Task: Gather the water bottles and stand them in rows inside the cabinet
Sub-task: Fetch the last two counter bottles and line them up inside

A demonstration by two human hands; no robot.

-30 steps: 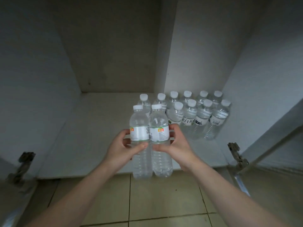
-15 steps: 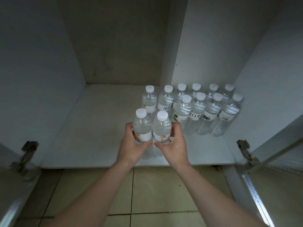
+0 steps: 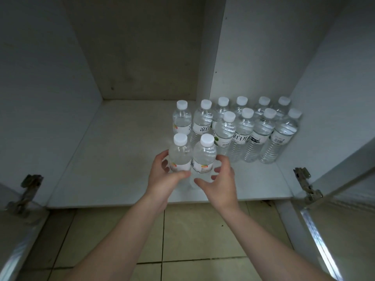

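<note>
Open white cabinet above a tiled floor.
Ten water bottles stand in rows on its shelf; left hand grips one front bottle, right hand spread loosely beside another.

"凉白开" on bottle label

The bottles are clear, glossy plastic with ribbed lower walls, matt white plastic caps and smooth paper-like labels. The cabinet shelf under them is a matt white board, faintly scuffed. The back panel looks dull, stained and rougher. The hinges are tarnished metal, and the door edge shows a bright, smooth metal strip. The floor tiles are beige with a slight sheen.
</note>
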